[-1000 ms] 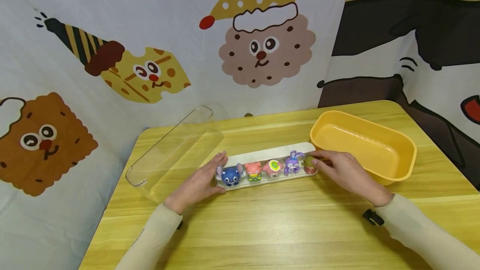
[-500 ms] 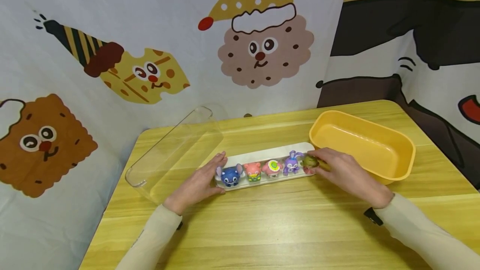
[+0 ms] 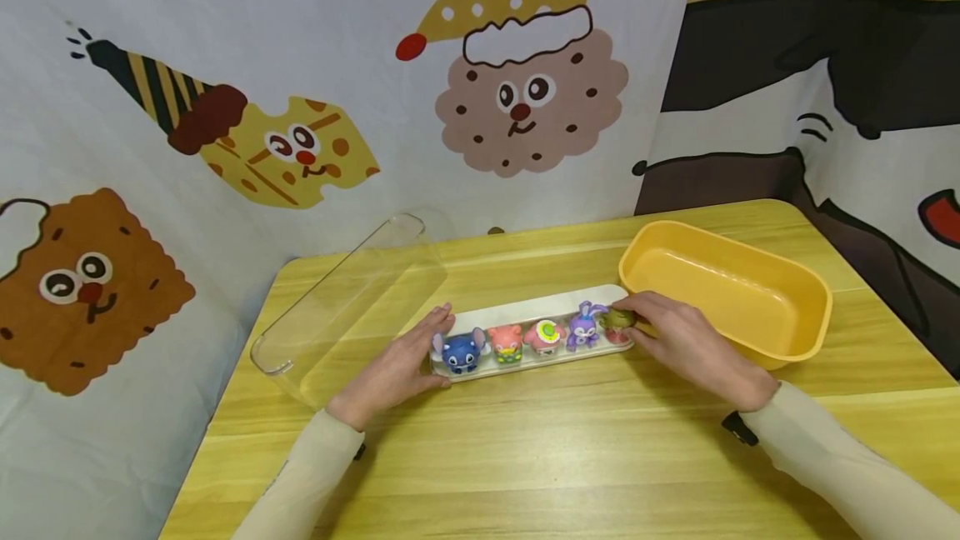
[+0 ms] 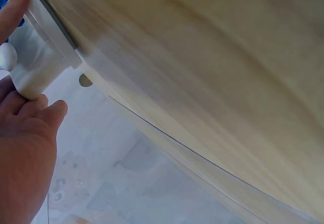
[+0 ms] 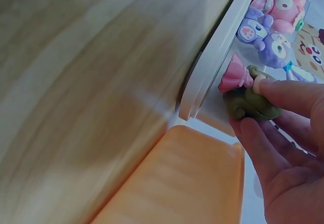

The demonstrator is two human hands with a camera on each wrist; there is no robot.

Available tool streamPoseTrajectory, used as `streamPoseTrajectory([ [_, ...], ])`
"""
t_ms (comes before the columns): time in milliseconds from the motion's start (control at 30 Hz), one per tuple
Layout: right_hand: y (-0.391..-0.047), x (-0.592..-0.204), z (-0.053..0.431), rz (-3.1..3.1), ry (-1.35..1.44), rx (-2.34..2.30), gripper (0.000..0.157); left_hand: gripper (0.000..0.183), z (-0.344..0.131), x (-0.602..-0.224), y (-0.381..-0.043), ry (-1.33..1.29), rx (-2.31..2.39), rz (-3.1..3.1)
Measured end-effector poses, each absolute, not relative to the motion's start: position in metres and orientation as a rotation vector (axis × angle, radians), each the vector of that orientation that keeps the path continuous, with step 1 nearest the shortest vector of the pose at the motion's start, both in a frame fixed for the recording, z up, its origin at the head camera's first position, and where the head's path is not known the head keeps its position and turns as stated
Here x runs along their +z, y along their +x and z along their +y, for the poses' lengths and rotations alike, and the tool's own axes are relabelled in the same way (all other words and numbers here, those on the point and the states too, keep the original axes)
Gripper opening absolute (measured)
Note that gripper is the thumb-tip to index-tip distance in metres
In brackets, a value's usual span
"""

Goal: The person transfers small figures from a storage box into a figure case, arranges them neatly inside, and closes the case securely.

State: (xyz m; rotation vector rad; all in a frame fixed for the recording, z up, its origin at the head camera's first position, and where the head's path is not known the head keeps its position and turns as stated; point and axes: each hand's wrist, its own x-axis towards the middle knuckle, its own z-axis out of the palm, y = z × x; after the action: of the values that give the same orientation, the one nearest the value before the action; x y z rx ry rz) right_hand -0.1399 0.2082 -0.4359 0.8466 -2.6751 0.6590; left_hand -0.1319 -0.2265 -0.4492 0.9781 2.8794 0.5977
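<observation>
A long white tray (image 3: pixel 536 307) holds a row of small figurines. From the left come a blue big-eared figurine (image 3: pixel 461 353), a coral one (image 3: pixel 506 342), a pink one (image 3: pixel 545 338) with a white, yellow and green top, and a purple rabbit (image 3: pixel 582 330). At the tray's right end, my right hand (image 3: pixel 686 340) pinches a figurine (image 5: pixel 250 105) with olive hair and a pink dress between thumb and fingers. My left hand (image 3: pixel 397 369) grips the tray's left end, thumb at the front and fingers at the back.
A clear plastic cover (image 3: pixel 330 292) lies at the left back of the wooden table (image 3: pixel 525 457). The yellow bin (image 3: pixel 823 315) stands at the right, close behind my right hand. A printed cloth (image 3: pixel 300 7) hangs behind the table.
The olive-haired figurine has shifted slightly and turned at the tray's right end, with my right fingers around it. My left hand and the tray have stayed put.
</observation>
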Motion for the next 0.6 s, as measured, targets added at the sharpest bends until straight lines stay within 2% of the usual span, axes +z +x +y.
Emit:
streamPoseTrajectory([
  [600, -0.1434, -0.4422, 0.2030, -2.647, 0.888, 0.620, 0.040, 0.098, -0.2271, -0.4489, -0.1319, 0.967, 0.606, 2.870],
])
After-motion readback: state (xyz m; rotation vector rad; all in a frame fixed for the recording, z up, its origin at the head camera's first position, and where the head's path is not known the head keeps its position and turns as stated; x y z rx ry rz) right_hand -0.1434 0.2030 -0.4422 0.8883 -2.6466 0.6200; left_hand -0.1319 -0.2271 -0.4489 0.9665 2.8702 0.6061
